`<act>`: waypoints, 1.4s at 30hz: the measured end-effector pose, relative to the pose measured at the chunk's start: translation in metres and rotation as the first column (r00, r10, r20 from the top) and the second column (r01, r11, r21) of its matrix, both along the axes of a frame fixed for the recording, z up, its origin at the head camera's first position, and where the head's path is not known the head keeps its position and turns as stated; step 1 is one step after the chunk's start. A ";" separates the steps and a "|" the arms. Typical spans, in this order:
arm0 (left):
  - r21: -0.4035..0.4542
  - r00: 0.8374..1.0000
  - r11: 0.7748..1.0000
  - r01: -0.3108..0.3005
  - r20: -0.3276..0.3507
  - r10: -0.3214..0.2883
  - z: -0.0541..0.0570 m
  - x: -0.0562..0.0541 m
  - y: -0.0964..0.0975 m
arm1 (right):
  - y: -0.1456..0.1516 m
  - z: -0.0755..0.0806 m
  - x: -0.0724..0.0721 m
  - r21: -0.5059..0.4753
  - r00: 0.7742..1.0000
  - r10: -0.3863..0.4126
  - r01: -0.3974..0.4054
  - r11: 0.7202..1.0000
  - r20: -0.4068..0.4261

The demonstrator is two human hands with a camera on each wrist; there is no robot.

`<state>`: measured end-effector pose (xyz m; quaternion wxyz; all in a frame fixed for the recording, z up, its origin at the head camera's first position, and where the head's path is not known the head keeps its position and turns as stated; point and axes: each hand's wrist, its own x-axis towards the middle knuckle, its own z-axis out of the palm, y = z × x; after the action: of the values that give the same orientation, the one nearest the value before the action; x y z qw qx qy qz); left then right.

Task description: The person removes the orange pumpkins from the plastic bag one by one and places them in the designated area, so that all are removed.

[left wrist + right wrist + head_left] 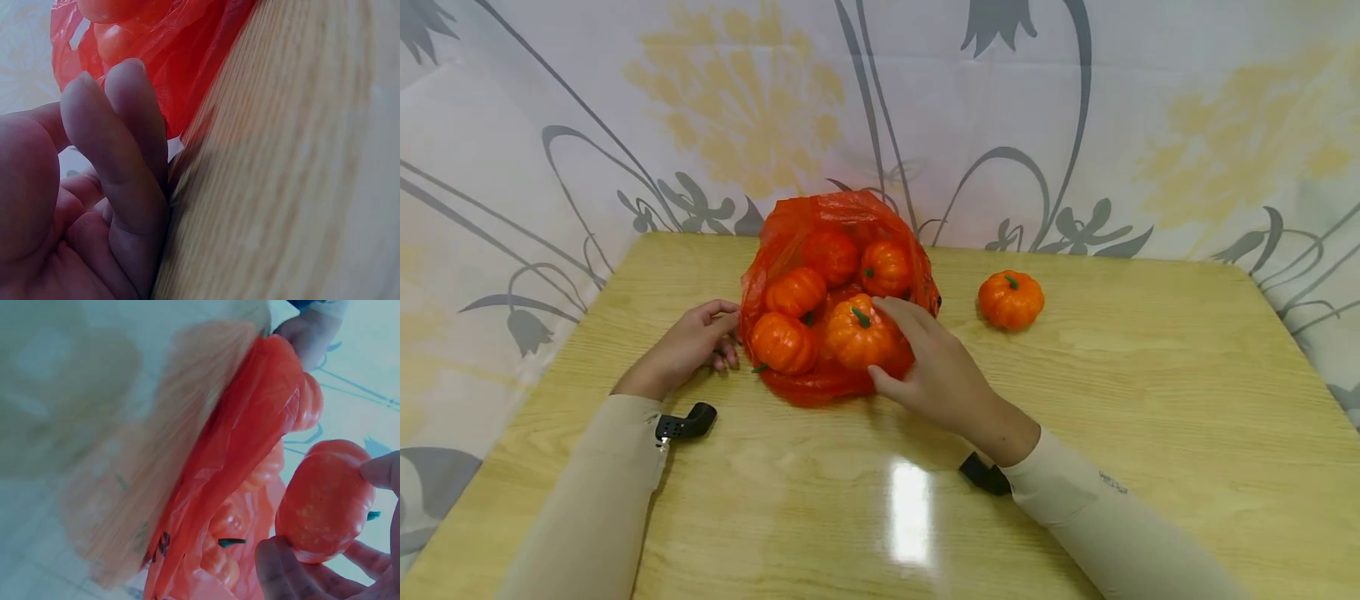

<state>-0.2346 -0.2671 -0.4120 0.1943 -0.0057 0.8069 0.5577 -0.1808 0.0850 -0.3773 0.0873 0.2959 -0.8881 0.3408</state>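
Observation:
A red plastic bag (805, 387) lies with its mouth spread, several small orange pumpkins with green stems inside it, such as one pumpkin (784, 343) at its left side. My right hand (943, 375) grips another pumpkin (859, 333) between thumb and fingers, over the bag's mouth. In the right wrist view this pumpkin (328, 500) shows beside the bag's red side (244, 437). At the bag's left edge, my left hand (696, 346) pinches the plastic; its curled fingers (115, 150) partly hide the contact in the left wrist view.
One more pumpkin (1011, 300) sits on the wooden table (1150, 375), to the right of the bag. Behind the table's back edge hangs a flower-patterned cloth (925, 108). Black wrist devices (688, 423) are attached at both sleeves.

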 end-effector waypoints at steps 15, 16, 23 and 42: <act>-0.019 1.000 1.000 0.015 -0.014 -0.016 0.003 0.001 0.002 | 0.035 0.000 0.010 0.002 1.000 -0.023 0.023 1.000 -0.006; -0.018 1.000 1.000 0.017 -0.010 -0.017 0.003 0.001 0.002 | 0.037 0.000 0.011 0.004 1.000 -0.029 0.029 1.000 0.007; -0.009 1.000 1.000 0.012 -0.011 -0.012 0.003 0.002 0.001 | 0.054 0.003 0.015 0.007 0.996 -0.073 0.072 0.997 0.045; -0.012 1.000 1.000 0.010 -0.019 -0.010 0.004 0.001 0.003 | 0.097 0.008 0.006 -0.026 0.972 -0.224 0.223 0.974 -0.071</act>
<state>-0.2336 -0.2643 -0.4075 0.1893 0.0023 0.8121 0.5519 -0.1746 0.1824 -0.3689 0.1602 0.2055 -0.9089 0.3256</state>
